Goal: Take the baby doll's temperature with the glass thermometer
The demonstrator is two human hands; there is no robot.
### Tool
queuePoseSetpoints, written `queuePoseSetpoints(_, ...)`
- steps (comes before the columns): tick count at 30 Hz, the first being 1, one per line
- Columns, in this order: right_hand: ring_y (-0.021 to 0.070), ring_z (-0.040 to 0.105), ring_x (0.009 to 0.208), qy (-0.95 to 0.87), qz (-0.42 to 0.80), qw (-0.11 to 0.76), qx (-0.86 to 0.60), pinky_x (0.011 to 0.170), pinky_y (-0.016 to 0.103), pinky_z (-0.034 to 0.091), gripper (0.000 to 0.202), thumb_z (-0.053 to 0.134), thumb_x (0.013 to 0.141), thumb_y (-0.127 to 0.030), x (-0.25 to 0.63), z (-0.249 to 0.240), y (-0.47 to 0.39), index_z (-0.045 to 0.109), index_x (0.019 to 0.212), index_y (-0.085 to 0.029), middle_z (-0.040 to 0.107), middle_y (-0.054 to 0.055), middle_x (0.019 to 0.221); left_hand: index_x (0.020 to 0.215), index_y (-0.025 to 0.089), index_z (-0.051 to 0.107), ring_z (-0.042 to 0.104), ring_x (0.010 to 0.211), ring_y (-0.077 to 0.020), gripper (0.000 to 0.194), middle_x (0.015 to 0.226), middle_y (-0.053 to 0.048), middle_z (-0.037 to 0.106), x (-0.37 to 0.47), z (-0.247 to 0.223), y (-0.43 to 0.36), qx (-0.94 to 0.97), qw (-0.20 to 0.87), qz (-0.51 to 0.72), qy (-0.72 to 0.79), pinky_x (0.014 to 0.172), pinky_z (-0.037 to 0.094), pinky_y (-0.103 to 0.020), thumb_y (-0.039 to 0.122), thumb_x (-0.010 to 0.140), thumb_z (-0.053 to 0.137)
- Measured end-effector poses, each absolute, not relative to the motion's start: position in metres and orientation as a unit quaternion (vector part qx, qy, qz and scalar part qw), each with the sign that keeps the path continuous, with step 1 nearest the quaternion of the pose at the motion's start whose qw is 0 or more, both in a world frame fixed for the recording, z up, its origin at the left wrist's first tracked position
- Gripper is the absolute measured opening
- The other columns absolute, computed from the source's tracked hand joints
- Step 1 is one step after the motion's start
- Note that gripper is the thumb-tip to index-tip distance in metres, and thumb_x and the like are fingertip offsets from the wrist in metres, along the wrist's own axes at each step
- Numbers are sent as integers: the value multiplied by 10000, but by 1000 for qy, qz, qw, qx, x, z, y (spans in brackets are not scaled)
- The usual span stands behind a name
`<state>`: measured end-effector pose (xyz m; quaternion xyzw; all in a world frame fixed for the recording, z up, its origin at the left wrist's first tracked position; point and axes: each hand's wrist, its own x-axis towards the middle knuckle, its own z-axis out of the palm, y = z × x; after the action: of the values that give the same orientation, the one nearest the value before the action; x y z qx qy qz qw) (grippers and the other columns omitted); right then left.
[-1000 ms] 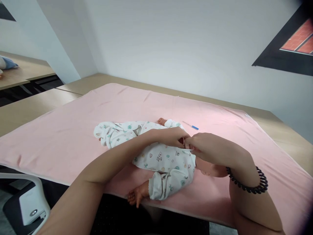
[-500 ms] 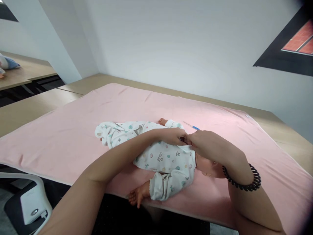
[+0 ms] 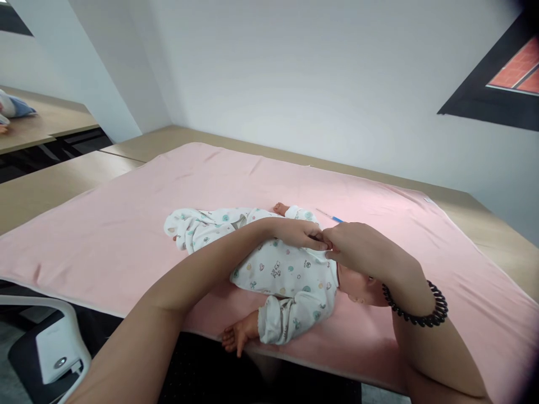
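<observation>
Both forearms came in from the near edge of the table, and the two hands met over the upper chest of the doll. The left hand was reaching across the body, its back upward and its fingers bent. The right hand came from the head side with the wrist bent; a black coiled band was around the forearm. The fingertips were drawn close together at the collar of the white printed suit, but I could not tell whether they pinched the cloth.

Compared with one second earlier, the right hand and its band had shifted a little to the left, and the hand's upper outline now reached the blue end of the thin stick. The doll lay in the same place.

It was on its back on a pink blanket, close to the near edge of the table, with one small hand at that edge. The stick lay between the doll and the far edge. Behind stood a pale wall, with a dark-framed window at right; a white-framed chair stood at the lower left.
</observation>
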<state>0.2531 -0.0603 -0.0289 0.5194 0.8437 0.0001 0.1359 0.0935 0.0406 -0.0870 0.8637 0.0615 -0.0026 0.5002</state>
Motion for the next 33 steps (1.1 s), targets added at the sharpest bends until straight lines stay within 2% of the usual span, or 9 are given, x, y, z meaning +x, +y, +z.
queuePoseSetpoints(4,105,193,522,841,16,138,522,523,295,169,315,502,854,-129,255,-27,-61,280,641,-195,329,-36,543,853,166,609,486,686,-119,177,760,24,562,93,-81,37,857,511,-5,64,693,406,-288,340,877,634)
queuePoseSetpoints(8,112,336,536,838,10,134,528,516,277,232,309,588,886,-207,260,-25,-58,361,677,-203,463,-24,598,802,166,581,459,632,-107,140,696,31,527,95,-85,36,861,500,1,89,643,394,-274,276,886,604)
queuePoseSetpoints(14,140,464,614,840,-32,124,527,549,278,285,161,600,900,-197,269,-25,-53,480,792,-203,582,-4,706,804,171,562,434,625,-113,138,688,32,481,97,-93,40,858,508,6,76,594,359,-275,278,888,585)
queuePoseSetpoints(21,147,506,622,841,-41,104,530,553,279,281,126,636,857,-209,273,-25,-55,521,807,-204,602,-7,712,904,177,544,468,723,-120,94,810,18,506,97,-92,42,850,523,28,60,681,401,-284,265,887,574)
queuePoseSetpoints(28,153,511,666,859,-11,99,503,587,274,296,139,650,862,-208,275,-27,-55,519,815,-205,617,-7,735,962,164,562,479,779,-127,154,900,-2,543,94,-92,45,851,522,-9,60,733,411,-289,307,910,542)
queuePoseSetpoints(33,136,440,578,862,32,113,494,542,277,249,211,650,816,-191,269,-27,-56,461,722,-207,535,-25,626,973,180,596,503,808,-137,203,918,1,572,95,-93,45,842,537,-8,56,743,416,-285,363,884,599)
